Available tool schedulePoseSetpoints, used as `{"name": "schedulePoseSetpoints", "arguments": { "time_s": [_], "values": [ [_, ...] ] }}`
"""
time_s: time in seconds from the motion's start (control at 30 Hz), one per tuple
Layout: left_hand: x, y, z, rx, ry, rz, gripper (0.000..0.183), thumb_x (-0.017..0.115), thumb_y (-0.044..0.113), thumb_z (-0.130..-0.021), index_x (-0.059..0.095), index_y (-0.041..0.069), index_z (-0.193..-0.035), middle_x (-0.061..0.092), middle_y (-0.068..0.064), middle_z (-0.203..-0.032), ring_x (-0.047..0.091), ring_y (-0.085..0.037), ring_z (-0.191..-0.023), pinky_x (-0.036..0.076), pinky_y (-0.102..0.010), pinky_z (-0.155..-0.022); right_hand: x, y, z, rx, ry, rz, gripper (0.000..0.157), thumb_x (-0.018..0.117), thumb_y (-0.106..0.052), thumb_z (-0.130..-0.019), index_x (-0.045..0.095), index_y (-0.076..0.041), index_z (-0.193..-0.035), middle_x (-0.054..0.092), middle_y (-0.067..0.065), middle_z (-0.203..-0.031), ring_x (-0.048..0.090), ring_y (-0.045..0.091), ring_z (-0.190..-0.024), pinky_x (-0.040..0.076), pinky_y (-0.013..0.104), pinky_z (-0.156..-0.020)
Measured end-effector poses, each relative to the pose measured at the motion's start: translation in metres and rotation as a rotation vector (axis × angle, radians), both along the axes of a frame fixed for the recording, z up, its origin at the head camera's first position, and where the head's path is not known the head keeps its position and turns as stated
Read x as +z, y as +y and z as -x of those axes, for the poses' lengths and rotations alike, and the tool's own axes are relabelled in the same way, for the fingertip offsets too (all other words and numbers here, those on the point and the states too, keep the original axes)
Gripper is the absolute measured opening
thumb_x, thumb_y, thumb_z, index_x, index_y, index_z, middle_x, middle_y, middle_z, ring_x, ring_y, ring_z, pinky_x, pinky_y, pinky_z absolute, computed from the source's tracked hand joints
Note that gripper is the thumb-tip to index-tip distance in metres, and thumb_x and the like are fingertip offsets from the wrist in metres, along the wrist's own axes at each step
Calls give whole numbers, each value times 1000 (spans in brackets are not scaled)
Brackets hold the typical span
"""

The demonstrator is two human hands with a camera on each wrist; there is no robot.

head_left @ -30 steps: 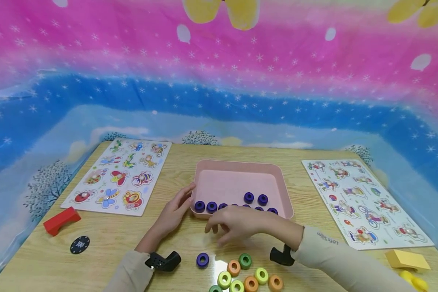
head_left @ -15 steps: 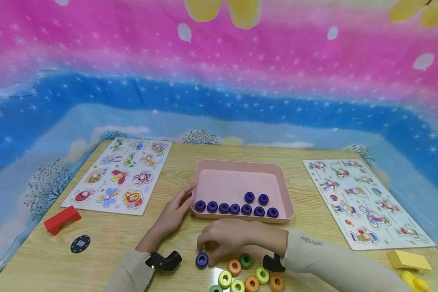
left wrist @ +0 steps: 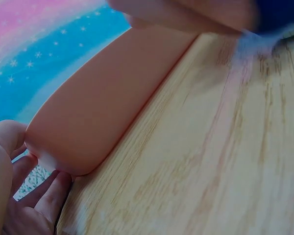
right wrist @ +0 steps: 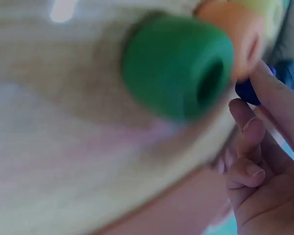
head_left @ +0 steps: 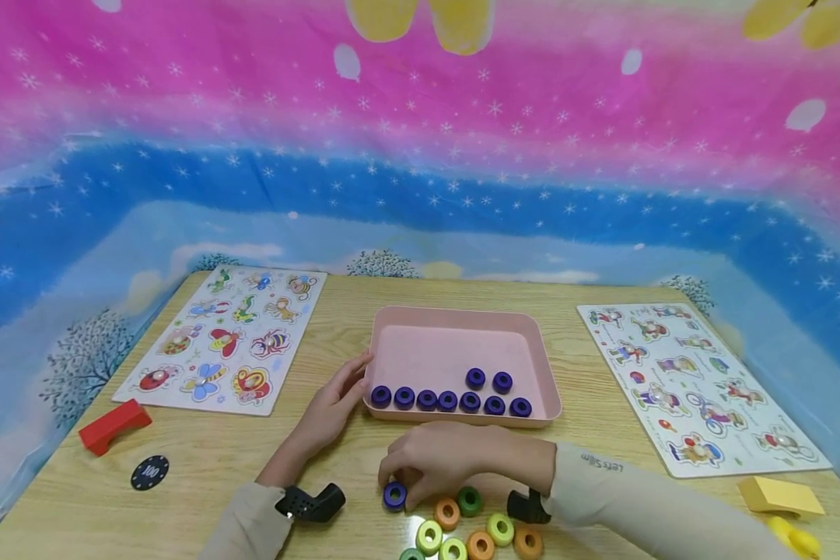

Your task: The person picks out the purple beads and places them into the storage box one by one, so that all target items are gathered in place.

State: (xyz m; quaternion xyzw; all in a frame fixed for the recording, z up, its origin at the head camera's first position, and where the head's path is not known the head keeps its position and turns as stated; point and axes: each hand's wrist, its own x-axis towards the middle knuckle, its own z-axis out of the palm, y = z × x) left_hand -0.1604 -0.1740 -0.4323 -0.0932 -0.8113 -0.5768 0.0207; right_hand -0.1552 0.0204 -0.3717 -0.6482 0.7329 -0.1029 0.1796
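Note:
My right hand (head_left: 434, 459) pinches a dark purple ring-shaped bead (head_left: 394, 496) between thumb and fingers, low over the table in front of the pink tray. In the right wrist view part of this purple bead (right wrist: 248, 92) shows at the fingertips. My left hand (head_left: 330, 408) rests against the tray's left side, its fingers touching the wall near the front corner; in the left wrist view the left hand (left wrist: 27, 191) meets that corner of the tray (left wrist: 98, 103). Inside the pink tray (head_left: 455, 315) several purple beads (head_left: 470, 402) stand in a front row, with two more behind at the right.
Orange, yellow-green and green beads (head_left: 469, 501) lie just before my right hand. Picture boards (head_left: 227, 342) (head_left: 700, 389) flank the tray. A red block (head_left: 115, 426) and black chip (head_left: 150, 472) lie left; a yellow block (head_left: 780, 498) lies right.
My right hand has come down from the tray's front edge to the purple bead on the table and taken hold of it, shifting it slightly right. My left hand stays at the tray.

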Motion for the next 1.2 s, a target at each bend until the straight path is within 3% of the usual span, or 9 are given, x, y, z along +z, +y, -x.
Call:
{"name": "schedulePoseSetpoints", "arguments": {
  "time_s": [0.17,0.3,0.43,0.57,0.73,0.97,1.2],
  "values": [
    [0,1,1,-4,6,-3,36,40,20,-90,38,19,-126,35,7,-129,33,-14,-116,25,-34,-96,15,21,16,-158,-2,117,27,64,-26,-74,58,-18,-99,51,-13,-80,42,-2,-60,36,10,-54],
    [0,2,2,-4,6,1,36,40,21,-90,38,20,-126,35,8,-129,33,-14,-116,25,-34,-96,22,39,32,-360,8,220,31,63,-30,-75,57,-19,-103,52,-13,-85,45,1,-63,39,15,-55],
    [0,3,3,-5,2,4,36,40,22,-90,39,22,-125,35,8,-129,33,-14,-116,25,-34,-96,18,51,48,-570,65,277,29,62,-31,-75,57,-20,-102,53,-13,-83,44,1,-56,40,18,-49],
    [-1,4,5,-7,-7,6,36,41,24,-90,39,23,-125,35,9,-129,33,-14,-116,25,-34,-96,8,57,60,-693,118,262,28,64,-26,-74,58,-17,-100,55,-10,-80,45,2,-55,40,19,-48],
    [-2,8,6,-23,-17,-8,36,40,23,-90,38,22,-126,35,9,-129,33,-14,-116,25,-34,-96,-3,58,67,-746,124,169,28,66,-22,-73,60,-12,-98,58,-4,-79,50,3,-63,43,20,-55],
    [-2,12,7,-35,-17,-19,36,40,24,-90,38,23,-126,34,11,-129,32,-14,-117,25,-34,-96,-8,60,70,-731,114,110,31,65,-19,-73,59,-8,-102,59,-1,-81,54,7,-67,45,23,-59],
    [-6,5,4,-31,-19,-44,39,39,28,-90,36,21,-128,34,6,-130,33,-14,-116,29,-34,-94,4,73,63,-758,140,193,30,62,-22,-76,58,-10,-103,57,-3,-80,47,4,-57,41,20,-50]
  ]
}}
